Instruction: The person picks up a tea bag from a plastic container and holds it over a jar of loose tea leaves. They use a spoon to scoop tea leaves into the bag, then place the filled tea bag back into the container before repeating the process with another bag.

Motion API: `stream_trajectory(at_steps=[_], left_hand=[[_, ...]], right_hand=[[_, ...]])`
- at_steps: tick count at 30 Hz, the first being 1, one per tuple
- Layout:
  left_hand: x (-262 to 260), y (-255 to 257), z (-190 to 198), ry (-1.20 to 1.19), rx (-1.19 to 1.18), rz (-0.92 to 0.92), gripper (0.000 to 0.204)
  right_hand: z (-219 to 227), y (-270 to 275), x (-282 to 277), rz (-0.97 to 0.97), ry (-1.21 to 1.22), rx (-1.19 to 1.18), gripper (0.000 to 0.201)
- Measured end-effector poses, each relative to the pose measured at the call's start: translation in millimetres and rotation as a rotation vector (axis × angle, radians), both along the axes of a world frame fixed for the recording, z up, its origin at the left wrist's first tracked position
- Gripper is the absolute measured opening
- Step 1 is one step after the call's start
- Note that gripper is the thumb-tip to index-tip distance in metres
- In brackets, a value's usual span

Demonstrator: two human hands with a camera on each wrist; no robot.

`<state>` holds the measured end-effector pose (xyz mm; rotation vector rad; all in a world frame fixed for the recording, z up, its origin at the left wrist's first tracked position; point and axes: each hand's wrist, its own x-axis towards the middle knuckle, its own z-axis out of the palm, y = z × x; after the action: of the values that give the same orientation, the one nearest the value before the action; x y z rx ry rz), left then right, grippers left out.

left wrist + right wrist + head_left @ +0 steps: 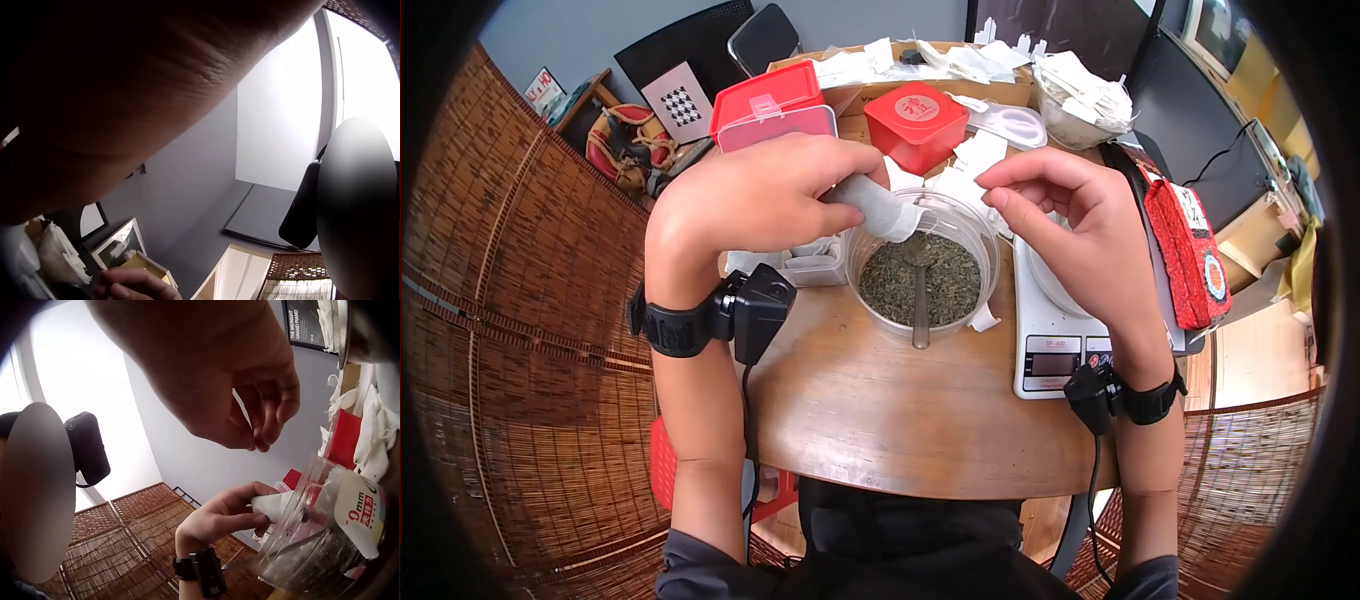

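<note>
You're holding the pale pouch [885,212] in your left hand [775,192], thumb and fingers pinching its left end; its long axis is running rightward and slightly toward you, far end hanging over the clear tub [990,265]; the spoon [920,298] is resting in the dried leaves [885,283] near that end, handle pointing at you; your right hand [1082,208] is hovering at the tub's right, thumb and index tips nearly meeting; can't tell if they're pinching anything; pouch is lying left of those tips, apart; left hand is sitting nearer it.
</note>
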<state>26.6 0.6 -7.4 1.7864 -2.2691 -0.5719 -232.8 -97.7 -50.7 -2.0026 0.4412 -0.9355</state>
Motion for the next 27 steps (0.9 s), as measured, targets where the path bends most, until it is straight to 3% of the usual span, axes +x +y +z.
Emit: stream_trajectory(at_steps=[6,27], left_hand=[[-2.4,1.7,-2.8,0.025,-0.142,-0.054,0.032],[-13.4,3.3,5.9,-0.012,-0.054,-0.059,0.034]], right_hand=[[0.1,0.3,-0.1,0.01,0.016,0.027,0.012],[0.5,2.1,0.4,0.01,0.057,0.013,0.014]])
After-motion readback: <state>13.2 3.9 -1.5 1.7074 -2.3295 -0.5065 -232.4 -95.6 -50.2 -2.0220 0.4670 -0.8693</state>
